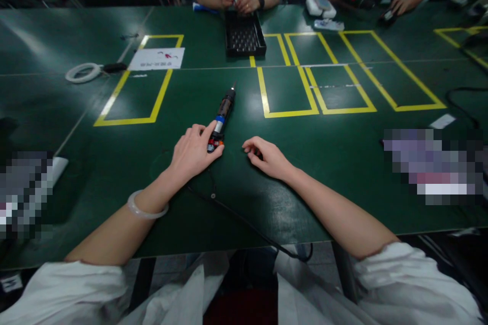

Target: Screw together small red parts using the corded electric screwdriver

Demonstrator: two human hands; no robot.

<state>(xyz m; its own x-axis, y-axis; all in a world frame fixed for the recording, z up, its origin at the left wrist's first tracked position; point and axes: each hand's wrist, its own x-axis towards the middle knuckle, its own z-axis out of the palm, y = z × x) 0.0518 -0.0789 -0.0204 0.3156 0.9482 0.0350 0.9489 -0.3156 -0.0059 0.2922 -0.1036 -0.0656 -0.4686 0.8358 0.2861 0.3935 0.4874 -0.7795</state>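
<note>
An electric screwdriver point(224, 111) lies on the green table, its bit pointing away from me and slightly right. My left hand point(192, 150) rests over its rear end, with thumb and forefinger around the casing; the other fingers lie to the left of it. From near that hand a black cable point(244, 217) runs across the table and over the front edge. To the right of the screwdriver, my right hand point(269, 156) rests on the table, loosely curled, with a gap between thumb and fingers. It holds nothing and is apart from the tool.
Yellow tape rectangles point(292, 113) mark the table. A printed sheet point(157, 59) and a coiled white cable point(83, 73) lie at the left. Across the table, one person handles something above a black tray point(245, 52); another holds a dark tool. Blurred-out objects flank me.
</note>
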